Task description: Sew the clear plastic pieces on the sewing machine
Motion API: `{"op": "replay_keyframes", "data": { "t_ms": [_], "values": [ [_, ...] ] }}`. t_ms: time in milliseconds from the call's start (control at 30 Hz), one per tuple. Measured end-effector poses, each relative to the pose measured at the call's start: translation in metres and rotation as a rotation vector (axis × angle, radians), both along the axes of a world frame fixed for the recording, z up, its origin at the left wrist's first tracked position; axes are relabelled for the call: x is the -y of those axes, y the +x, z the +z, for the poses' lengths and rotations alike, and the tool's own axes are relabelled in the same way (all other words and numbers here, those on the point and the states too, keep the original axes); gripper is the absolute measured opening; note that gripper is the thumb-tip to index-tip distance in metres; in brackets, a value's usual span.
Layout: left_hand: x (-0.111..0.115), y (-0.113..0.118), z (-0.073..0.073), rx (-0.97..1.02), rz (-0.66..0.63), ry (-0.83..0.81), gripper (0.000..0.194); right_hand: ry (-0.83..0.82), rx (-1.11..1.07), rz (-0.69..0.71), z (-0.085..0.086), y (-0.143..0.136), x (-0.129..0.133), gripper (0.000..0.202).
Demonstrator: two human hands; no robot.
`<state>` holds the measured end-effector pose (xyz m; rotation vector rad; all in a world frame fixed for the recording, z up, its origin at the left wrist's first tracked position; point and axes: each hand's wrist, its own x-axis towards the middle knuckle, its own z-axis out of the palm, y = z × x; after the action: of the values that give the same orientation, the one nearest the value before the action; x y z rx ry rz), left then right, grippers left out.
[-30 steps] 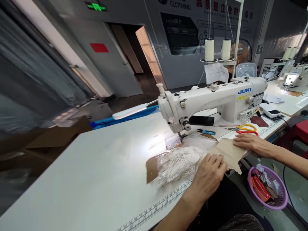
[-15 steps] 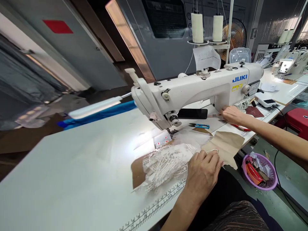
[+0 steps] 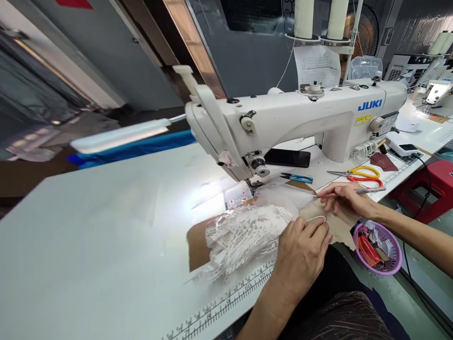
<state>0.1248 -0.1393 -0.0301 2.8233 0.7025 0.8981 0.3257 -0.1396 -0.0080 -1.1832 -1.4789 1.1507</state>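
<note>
My left hand [image 3: 300, 252] rests at the table's front edge with its fingers curled together. A loop of thin white cord [image 3: 320, 218] sticks out from between them. Beside it lies a bunched piece of white lace fabric [image 3: 244, 241], partly over brown card [image 3: 198, 248]. Sheer white fabric [image 3: 283, 196] runs toward the needle area of the sewing machine [image 3: 297, 123]. My right hand [image 3: 345, 198] grips a slim pen-like tool [image 3: 371, 191] with a grey end; its thin tip points left at the sheer fabric. Beneath both hands is torn brown paper [image 3: 339, 226].
Behind the fabric lie blue thread snips [image 3: 297, 178], a black phone [image 3: 288, 157] and yellow-handled scissors [image 3: 364, 172] near a red-handled pair. A purple basket [image 3: 396, 269] of scraps stands below right, near a red stool [image 3: 439, 184]. A printed ruler [image 3: 226, 302] runs along the front edge.
My right hand has come back from the machine's base toward my left hand, with the pen-like tool now in it. My left hand stays on the cord. The view has shifted slightly.
</note>
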Motion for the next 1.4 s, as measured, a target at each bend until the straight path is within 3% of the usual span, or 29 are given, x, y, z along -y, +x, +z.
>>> {"op": "replay_keyframes", "data": {
  "t_ms": [133,333,433,500,633,867,1000,1400],
  "values": [
    [-0.002,-0.001,-0.001,0.002,-0.011,-0.021,0.015,-0.039,0.075,-0.141,-0.007,0.01,-0.009,0.024],
    [-0.004,-0.001,-0.002,0.008,-0.001,-0.013,0.017,0.145,0.392,0.049,-0.003,0.006,0.0,0.017],
    [-0.004,-0.001,-0.003,0.015,-0.008,-0.011,0.016,0.217,0.461,-0.061,-0.005,0.003,-0.001,0.02],
    [-0.005,-0.001,-0.004,0.021,-0.01,-0.012,0.016,0.258,0.483,-0.137,-0.006,0.002,-0.002,0.02],
    [-0.005,-0.001,-0.003,0.03,-0.016,-0.024,0.016,0.22,0.456,-0.04,-0.004,0.002,-0.001,0.021],
    [-0.005,0.0,-0.004,0.013,0.008,-0.012,0.015,0.171,0.419,-0.031,-0.002,0.004,0.004,0.022],
    [-0.004,-0.001,-0.004,0.01,0.011,-0.011,0.014,0.186,0.446,-0.188,-0.005,0.003,0.003,0.022],
    [-0.004,-0.002,-0.001,-0.03,0.013,-0.018,0.015,0.192,0.471,-0.391,-0.011,0.003,-0.001,0.02]
  ]
}}
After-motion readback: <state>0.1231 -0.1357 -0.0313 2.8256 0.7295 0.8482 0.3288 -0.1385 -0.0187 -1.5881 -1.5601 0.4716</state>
